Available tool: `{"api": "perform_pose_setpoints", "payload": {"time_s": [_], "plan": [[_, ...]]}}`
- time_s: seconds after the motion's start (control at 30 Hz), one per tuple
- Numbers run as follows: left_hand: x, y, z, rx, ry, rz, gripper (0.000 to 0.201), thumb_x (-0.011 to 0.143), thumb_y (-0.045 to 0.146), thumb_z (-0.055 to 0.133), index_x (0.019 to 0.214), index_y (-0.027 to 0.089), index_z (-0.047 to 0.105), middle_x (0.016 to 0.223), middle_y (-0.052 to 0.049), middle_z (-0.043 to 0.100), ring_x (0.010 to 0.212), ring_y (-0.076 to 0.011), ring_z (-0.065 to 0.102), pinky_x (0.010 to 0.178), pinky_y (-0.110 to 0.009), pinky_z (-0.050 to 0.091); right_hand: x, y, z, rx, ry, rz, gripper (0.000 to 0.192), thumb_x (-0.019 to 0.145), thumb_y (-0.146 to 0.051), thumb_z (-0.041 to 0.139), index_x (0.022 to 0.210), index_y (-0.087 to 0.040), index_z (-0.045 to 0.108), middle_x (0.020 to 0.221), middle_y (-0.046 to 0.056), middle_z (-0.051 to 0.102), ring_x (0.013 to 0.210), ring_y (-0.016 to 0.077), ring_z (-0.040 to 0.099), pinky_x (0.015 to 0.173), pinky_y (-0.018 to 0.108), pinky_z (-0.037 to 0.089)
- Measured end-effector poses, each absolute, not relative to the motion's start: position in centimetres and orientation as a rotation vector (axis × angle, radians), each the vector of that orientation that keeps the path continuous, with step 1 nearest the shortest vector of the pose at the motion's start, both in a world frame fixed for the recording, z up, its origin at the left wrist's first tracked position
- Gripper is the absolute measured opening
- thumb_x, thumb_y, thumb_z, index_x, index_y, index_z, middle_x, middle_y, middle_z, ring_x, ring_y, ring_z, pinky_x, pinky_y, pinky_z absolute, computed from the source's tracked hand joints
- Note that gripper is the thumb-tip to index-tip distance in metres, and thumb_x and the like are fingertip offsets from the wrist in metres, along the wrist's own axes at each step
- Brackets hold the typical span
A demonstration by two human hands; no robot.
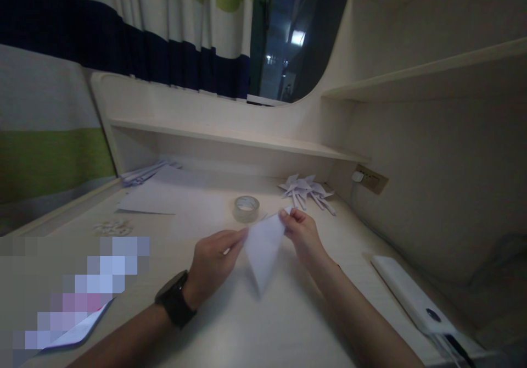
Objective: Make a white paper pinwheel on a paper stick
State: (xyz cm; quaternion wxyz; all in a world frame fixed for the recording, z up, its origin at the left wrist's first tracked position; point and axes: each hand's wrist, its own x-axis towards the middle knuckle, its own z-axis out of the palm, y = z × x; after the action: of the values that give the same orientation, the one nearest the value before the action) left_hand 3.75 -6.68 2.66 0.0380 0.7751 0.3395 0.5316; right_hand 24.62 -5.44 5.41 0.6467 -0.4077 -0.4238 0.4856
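Over the pale desk [288,324], the person held a folded sheet of white paper [263,250], shaped like a long triangle with its tip pointing back toward them, raised just above the surface between both hands. The left hand [214,263], with a dark watch [176,300] on its wrist, had its fingers pinched shut on the paper's left edge, while the right hand [302,233] gripped the upper right corner. Just beyond the paper sat a roll of clear tape [246,208], with a cluster of folded paper shapes [307,191] farther back to the right, loose sheets [160,198] to the left, and a white remote-like device [414,296] near the right edge.
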Motion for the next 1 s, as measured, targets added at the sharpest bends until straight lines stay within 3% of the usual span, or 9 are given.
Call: {"api": "perform_pose_setpoints", "payload": {"time_s": [0.43, 0.63, 0.8, 1.0], "plan": [[4.1, -7.1, 3.1, 2.072, 1.060, 1.571, 0.018, 0.084, 0.025, 0.059, 0.094, 0.023, 0.074, 0.088, -0.002, 0.075, 0.069, -0.0162, 0.070, 0.067, -0.025, 0.057, 25.3, -5.5, 6.1, -0.842, -1.051, 1.130, 0.032, 0.060, -0.042, 0.081, 0.071, -0.014, 0.067, 0.067, 0.002, 0.065, 0.061, 0.0131, 0.058, 0.067, 0.028, 0.049], [4.4, -7.5, 3.6, 1.956, 1.035, 1.466, 0.017, 0.081, 0.030, 0.063, 0.087, 0.021, 0.076, 0.083, -0.003, 0.075, 0.068, -0.0179, 0.070, 0.064, -0.025, 0.057, 25.0, -5.8, 6.3, -0.880, -1.013, 1.134, 0.032, 0.058, -0.041, 0.081, 0.070, -0.015, 0.066, 0.062, 0.000, 0.061, 0.055, 0.0118, 0.055, 0.057, 0.025, 0.048], [5.0, -7.7, 3.6, 1.747, 1.004, 1.367, 0.022, 0.074, 0.031, 0.070, 0.094, 0.021, 0.075, 0.078, -0.002, 0.075, 0.061, -0.0175, 0.070, 0.058, -0.025, 0.058, 24.6, -5.9, 6.2, -0.887, -1.005, 1.101, 0.030, 0.059, -0.039, 0.081, 0.070, -0.015, 0.065, 0.060, -0.002, 0.060, 0.052, 0.0100, 0.053, 0.053, 0.023, 0.045], [5.1, -7.7, 3.4, 1.650, 0.948, 1.361, 0.023, 0.074, 0.025, 0.071, 0.097, 0.025, 0.074, 0.083, 0.000, 0.075, 0.063, -0.0155, 0.069, 0.059, -0.022, 0.058, 24.1, -6.2, 5.7, -0.900, -1.062, 1.170, 0.038, 0.061, -0.037, 0.081, 0.090, -0.020, 0.063, 0.069, -0.003, 0.064, 0.057, 0.0115, 0.058, 0.054, 0.022, 0.044]]}}
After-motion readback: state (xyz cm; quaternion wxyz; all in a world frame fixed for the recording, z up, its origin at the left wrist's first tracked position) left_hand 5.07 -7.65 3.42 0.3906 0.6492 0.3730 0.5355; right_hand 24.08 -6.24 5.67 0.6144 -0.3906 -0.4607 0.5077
